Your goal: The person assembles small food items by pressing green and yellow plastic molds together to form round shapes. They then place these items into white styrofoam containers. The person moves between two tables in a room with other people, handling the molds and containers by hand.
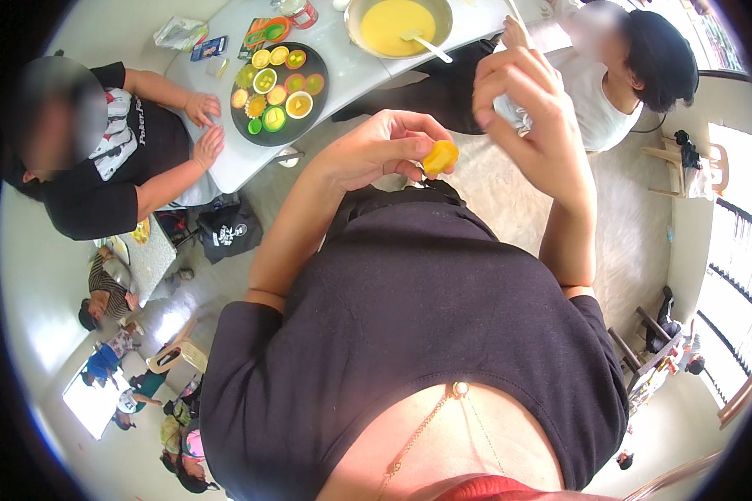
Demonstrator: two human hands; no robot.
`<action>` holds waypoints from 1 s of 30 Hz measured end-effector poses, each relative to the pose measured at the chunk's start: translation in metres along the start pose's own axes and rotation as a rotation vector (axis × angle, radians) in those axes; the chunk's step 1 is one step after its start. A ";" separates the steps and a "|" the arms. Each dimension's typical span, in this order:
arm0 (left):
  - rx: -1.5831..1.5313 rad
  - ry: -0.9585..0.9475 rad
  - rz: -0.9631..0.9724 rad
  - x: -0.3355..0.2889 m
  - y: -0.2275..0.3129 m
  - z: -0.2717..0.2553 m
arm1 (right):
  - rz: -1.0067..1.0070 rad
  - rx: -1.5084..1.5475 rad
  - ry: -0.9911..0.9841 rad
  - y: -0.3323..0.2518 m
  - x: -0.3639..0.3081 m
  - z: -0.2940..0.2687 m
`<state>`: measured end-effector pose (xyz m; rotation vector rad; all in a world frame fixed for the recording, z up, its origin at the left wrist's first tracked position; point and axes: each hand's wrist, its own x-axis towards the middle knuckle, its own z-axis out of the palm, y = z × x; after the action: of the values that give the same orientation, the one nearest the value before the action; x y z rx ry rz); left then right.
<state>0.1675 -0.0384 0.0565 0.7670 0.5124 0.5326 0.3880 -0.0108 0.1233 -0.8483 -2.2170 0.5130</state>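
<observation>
In front of my chest, my left hand (384, 150) pinches a small yellow cup-shaped thing (440, 157) between thumb and fingers. It looks soft, with a paler hollow or top, but I cannot tell its exact kind. Raised to the right of it is my right hand (535, 125), its fingers curled and the thumb and forefinger tips close together. Whatever may be between those tips is too small or blurred to see. The two hands are apart. Beyond my left hand, a round dark tray (307, 60) on the table bears several small yellow and green filled cups.
On the white table (355, 83) stands a large bowl (351, 29) of yellow batter with a white spoon (426, 46). A jar (299, 12), orange and green cups (267, 32) and a phone-like packet (209, 48) lie nearby. A person sits at left, hands on the table; another sits at right.
</observation>
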 end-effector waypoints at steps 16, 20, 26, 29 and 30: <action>-0.215 0.056 0.251 -0.016 0.000 -0.018 | 0.434 -0.336 -0.618 0.071 -0.047 0.057; -0.174 0.103 0.313 -0.013 0.002 -0.017 | 0.222 -0.104 -0.130 0.040 -0.018 0.040; -0.142 0.127 0.302 -0.006 -0.002 -0.010 | -0.011 0.096 -0.031 0.002 0.004 0.027; -0.124 0.153 0.222 0.001 -0.002 -0.005 | -0.036 0.122 -0.024 0.000 0.006 0.033; -0.142 0.096 0.239 0.005 -0.007 -0.005 | -0.040 0.134 -0.032 0.002 0.004 0.036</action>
<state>0.1704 -0.0368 0.0475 0.6725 0.4682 0.8222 0.3601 -0.0107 0.0999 -0.7289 -2.1967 0.6524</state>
